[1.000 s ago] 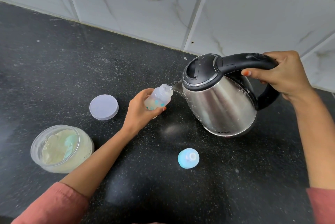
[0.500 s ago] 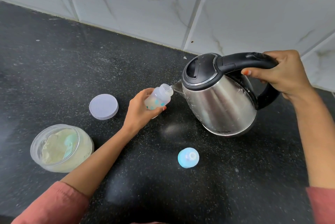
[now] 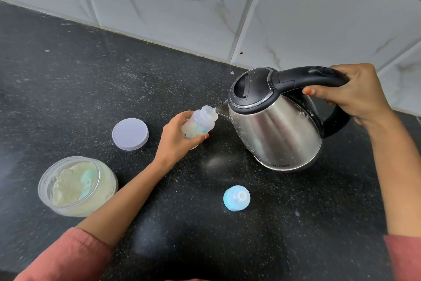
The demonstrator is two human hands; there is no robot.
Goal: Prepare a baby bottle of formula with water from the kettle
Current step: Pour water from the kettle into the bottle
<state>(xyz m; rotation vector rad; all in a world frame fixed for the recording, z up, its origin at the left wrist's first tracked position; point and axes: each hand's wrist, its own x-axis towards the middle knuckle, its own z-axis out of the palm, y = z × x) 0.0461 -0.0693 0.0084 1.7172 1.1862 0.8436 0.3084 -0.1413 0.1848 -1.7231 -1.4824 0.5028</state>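
Little had changed across the last second. The left hand (image 3: 175, 142) kept its grip curled round the lower body of the baby bottle (image 3: 200, 124), with one fingertip showing on the kettle side. The bottle stayed tilted, its open neck turned to the spout (image 3: 222, 110). The right hand (image 3: 350, 91) remained wrapped round the black handle (image 3: 303, 78) of the steel kettle (image 3: 278, 130), which hung tipped toward the bottle.

Spout lip and bottle mouth sat touching or very nearly so. A thin thread of water seemed to run between them, though it was hard to make out. Pale, cloudy contents showed in the bottle's lower part. That steadiness suggested the pour was mid-course, the fill level not yet reached.

The bottle lay wholly within the left grip, just left of the kettle — whether its base rested on the worktop (image 3: 68, 87) could not be told.

Further out, the blue teat cap (image 3: 237, 197) stood nearer the person. The open formula jar (image 3: 77, 186) sat at the far left, and its pale lid (image 3: 130, 134) lay flat just beside the left hand.
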